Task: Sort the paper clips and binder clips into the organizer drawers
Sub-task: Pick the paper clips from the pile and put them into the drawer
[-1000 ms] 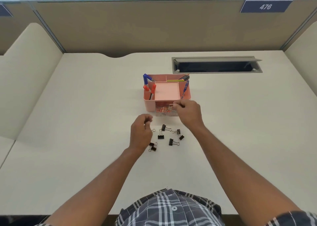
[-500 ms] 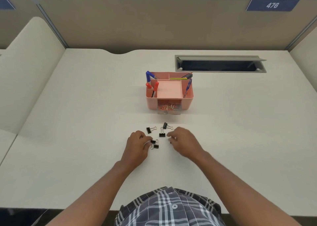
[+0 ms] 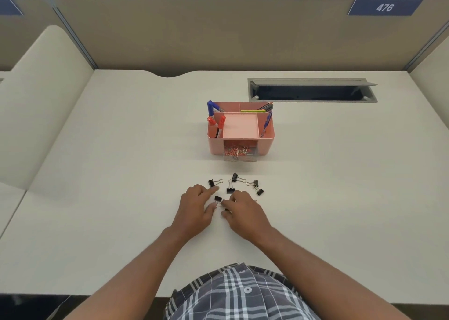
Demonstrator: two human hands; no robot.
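A pink desk organizer [image 3: 266, 144] stands mid-desk. Its clear drawer [image 3: 252, 158] is pulled out and holds orange and silver paper clips [image 3: 234, 151]. Several black binder clips lie in front of it, among them one at the left [image 3: 211, 182], one in the middle [image 3: 230, 189] and one at the right [image 3: 259, 191]. My left hand [image 3: 194, 210] rests on the desk, its finger and thumb spread around another binder clip [image 3: 218, 199]. My right hand [image 3: 245, 212] is curled, fingertips pinching a mostly hidden binder clip [image 3: 227, 209] close to the left thumb.
Red and blue markers [image 3: 220, 122], a blue pen [image 3: 267, 122] and pencils stand in the organizer's upper compartments. An open cable slot [image 3: 311, 92] is set into the desk behind it at the right. Partition walls close the desk at the back and both sides.
My right hand left the drawer and came down to the binder clips. My left hand dropped toward the same clips, and both hands now meet at the nearest pair.
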